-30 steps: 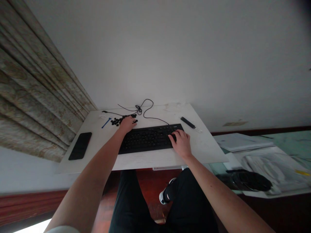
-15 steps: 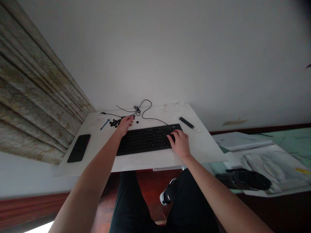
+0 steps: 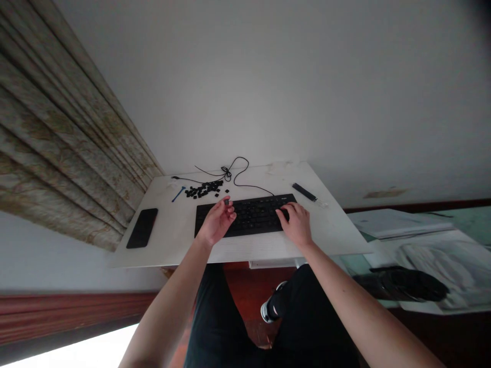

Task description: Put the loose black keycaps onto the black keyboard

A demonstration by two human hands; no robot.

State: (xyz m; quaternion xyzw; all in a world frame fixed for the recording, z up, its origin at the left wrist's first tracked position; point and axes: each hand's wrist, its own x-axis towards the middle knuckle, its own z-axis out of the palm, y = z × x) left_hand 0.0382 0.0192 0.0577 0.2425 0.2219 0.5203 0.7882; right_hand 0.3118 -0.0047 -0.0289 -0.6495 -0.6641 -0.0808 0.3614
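Note:
A black keyboard (image 3: 257,213) lies across the white table. My left hand (image 3: 218,220) is over its left part, palm turned up, with a small dark keycap (image 3: 226,202) pinched between thumb and fingertips. On the keyboard's right end rests my right hand (image 3: 297,222), thumb apart from the bent fingers and nothing visible in it. Behind the keyboard, to the left, is a loose heap of black keycaps (image 3: 203,189), with a single keycap (image 3: 227,190) apart from it.
Left of the heap lies a thin blue tool (image 3: 178,193). A phone (image 3: 142,228) is near the table's left edge. The keyboard's cable (image 3: 241,179) loops along the back. A black strip (image 3: 305,192) lies at the right, and a dark bag-like object (image 3: 406,284) sits beyond the table.
My left hand has moved from the keycap heap toward me, over the keyboard, and turned palm up with a keycap in its fingers. My right hand stays on the keyboard. The view has shifted slightly.

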